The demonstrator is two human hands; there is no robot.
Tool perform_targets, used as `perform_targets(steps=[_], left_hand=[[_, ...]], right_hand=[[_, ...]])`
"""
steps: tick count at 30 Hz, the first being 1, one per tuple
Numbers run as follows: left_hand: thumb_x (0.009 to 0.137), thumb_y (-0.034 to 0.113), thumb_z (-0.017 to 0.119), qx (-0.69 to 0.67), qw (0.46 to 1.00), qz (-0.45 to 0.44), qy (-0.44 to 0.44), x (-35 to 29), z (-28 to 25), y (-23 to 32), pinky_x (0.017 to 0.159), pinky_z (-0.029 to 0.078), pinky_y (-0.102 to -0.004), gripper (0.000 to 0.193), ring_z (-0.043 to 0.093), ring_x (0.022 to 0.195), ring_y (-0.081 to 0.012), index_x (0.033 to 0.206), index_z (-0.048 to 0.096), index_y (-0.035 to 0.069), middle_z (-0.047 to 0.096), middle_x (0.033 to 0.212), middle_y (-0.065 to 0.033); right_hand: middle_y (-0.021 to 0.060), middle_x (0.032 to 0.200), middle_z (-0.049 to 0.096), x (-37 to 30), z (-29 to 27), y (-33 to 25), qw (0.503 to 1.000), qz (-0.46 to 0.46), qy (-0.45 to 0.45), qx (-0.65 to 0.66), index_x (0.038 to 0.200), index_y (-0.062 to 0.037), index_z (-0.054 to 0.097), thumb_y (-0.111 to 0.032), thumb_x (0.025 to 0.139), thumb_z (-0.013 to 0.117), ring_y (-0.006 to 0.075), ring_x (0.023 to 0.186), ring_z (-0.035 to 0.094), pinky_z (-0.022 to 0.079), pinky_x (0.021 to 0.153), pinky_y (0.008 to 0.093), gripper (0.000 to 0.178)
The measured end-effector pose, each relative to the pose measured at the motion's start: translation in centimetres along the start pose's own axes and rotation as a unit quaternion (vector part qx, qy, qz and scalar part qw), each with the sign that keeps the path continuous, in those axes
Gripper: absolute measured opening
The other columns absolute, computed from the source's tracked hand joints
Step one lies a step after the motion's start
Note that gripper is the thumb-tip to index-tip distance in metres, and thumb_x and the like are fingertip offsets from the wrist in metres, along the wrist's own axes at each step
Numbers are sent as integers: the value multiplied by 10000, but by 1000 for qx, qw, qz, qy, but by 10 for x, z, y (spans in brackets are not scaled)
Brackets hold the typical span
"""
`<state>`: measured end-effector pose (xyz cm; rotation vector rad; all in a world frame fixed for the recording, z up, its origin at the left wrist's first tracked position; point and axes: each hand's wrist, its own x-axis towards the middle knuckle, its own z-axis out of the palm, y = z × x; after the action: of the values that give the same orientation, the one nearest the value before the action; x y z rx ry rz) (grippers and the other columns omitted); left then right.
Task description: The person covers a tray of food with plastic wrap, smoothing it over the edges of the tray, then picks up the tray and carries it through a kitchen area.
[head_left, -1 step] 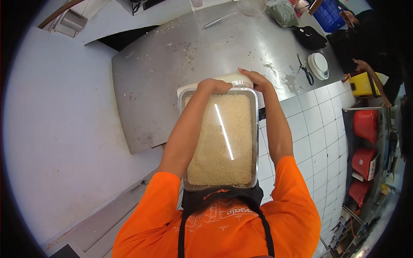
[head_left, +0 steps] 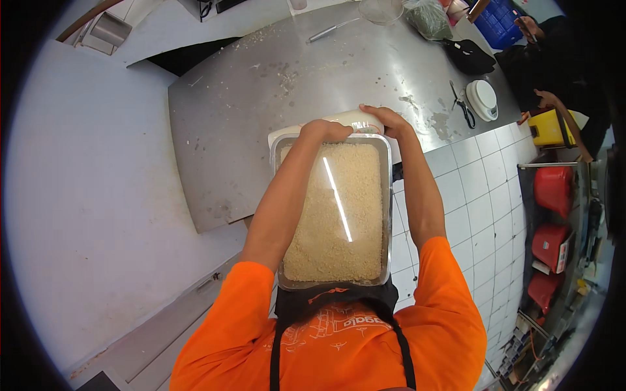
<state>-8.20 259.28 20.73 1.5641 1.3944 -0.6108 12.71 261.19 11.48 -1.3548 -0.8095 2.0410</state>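
Observation:
A rectangular metal tray (head_left: 386, 215) extends from my apron to the front edge of the steel table. Pale beige crumbs (head_left: 332, 254) fill it beneath something clear that reflects a bright streak. Across the tray's far end lies a whitish printed package (head_left: 364, 122), plastic-looking and rounded. My left hand (head_left: 326, 130) is closed over its near edge, beside the tray rim. My right hand (head_left: 389, 122) curls round the package's right end, with a finger reaching over its top. Parts of both hands' fingers are hidden.
The steel table (head_left: 228, 143) carries scattered crumbs. Farther back are a long-handled strainer (head_left: 332, 31) and a clear bag of greenish stuff (head_left: 427, 19). Scissors (head_left: 464, 107) lie beside a white kitchen scale (head_left: 482, 99). Another person (head_left: 554, 65) stands at the right, near red bins (head_left: 553, 190).

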Motion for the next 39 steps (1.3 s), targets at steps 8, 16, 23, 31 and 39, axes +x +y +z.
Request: perform_targets(steps=[8, 16, 23, 31, 39], left_hand=[[893, 572, 350, -24, 997, 56, 42, 17, 44, -22, 1128, 298, -406, 734, 413, 1366, -323, 1387, 507, 53, 434, 1482, -161], [884, 573, 398, 33, 984, 70, 161, 26, 62, -39, 989, 455, -406, 668, 620, 1138, -332, 1169, 685, 42, 652, 1209, -186], [926, 541, 408, 48, 956, 123, 263, 42, 63, -36, 934, 479, -424, 649, 670, 997, -348, 959, 735, -19, 705, 986, -227], [929, 547, 412, 37, 922, 173, 344, 85, 57, -40, 876, 487, -466, 658, 662, 934, -397, 880, 743, -20, 694, 918, -250], [920, 622, 419, 10, 943, 190, 274, 105, 16, -29, 922, 466, -439, 749, 648, 964, -400, 875, 737, -55, 693, 949, -254]], right_hand=[[110, 1077, 655, -32, 14, 64, 983, -157, 84, 47, 1198, 41, 593, -370, 920, 650, 190, 952, 636, 501, 848, 314, 499], [131, 1121, 646, -33, 21, 70, 974, -193, 120, -10, 1216, 52, 581, -387, 940, 631, 200, 998, 621, 484, 892, 331, 521], [131, 1145, 646, -18, 11, 62, 954, -267, 133, -26, 1244, 38, 579, -395, 932, 648, 201, 1044, 606, 464, 935, 330, 539], [203, 1187, 596, -33, 10, 88, 834, -357, 389, -163, 1313, 26, 503, -372, 966, 578, 250, 1057, 588, 465, 926, 349, 534], [202, 1413, 463, -194, 52, 186, 972, -65, 188, -122, 1454, 10, 326, -378, 1030, 437, 278, 1340, 407, 303, 1110, 377, 585]])
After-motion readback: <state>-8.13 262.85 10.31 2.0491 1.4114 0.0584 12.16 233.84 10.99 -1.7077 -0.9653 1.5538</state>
